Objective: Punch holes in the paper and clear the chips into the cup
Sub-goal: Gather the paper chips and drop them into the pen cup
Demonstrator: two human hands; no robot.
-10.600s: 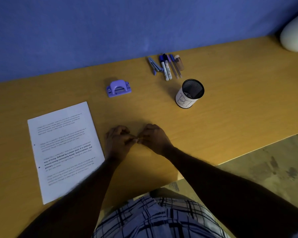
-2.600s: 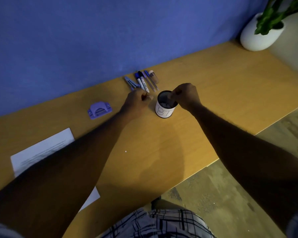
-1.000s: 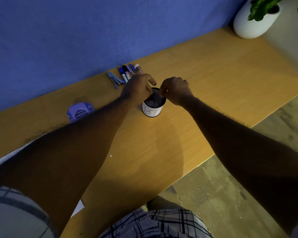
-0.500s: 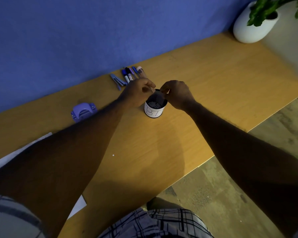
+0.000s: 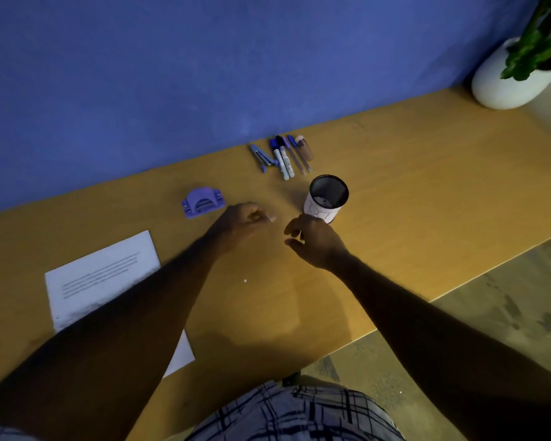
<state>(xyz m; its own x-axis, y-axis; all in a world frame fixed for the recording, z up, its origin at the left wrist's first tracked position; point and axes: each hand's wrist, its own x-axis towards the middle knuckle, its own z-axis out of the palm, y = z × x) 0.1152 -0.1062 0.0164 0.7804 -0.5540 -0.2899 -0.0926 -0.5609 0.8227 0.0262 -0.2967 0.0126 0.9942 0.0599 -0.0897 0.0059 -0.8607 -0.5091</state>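
Near the cup (image 5: 316, 209), the right grip (image 5: 315, 241) was held slack and empty, the left grip (image 5: 244, 221) could not be read; one chip (image 5: 245, 281) was left uncleared.

Bare forearms (image 5: 159, 297), plaid garment (image 5: 299, 415) (pale with dark lines)

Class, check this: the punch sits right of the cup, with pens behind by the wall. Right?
No. The head view shows the punch left of the cup; the pens do lie behind, by the wall.
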